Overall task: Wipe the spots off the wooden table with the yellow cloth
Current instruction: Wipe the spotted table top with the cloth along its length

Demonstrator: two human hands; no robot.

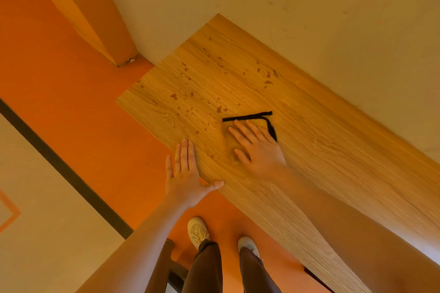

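The right hand (258, 150) presses the cloth (232, 144) flat, fingers straight, gripping nothing, so it could slip or bunch. The left hand (184, 173) lies flat on the desk (333, 150) edge; spots (173, 96) farther out may just smear.

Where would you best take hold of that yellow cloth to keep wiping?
Probably from above, palm flat on its middle, as the right hand does now. The yellow cloth lies flat on the wooden table, leaving no raised edge; only its black-trimmed far corner is uncovered.
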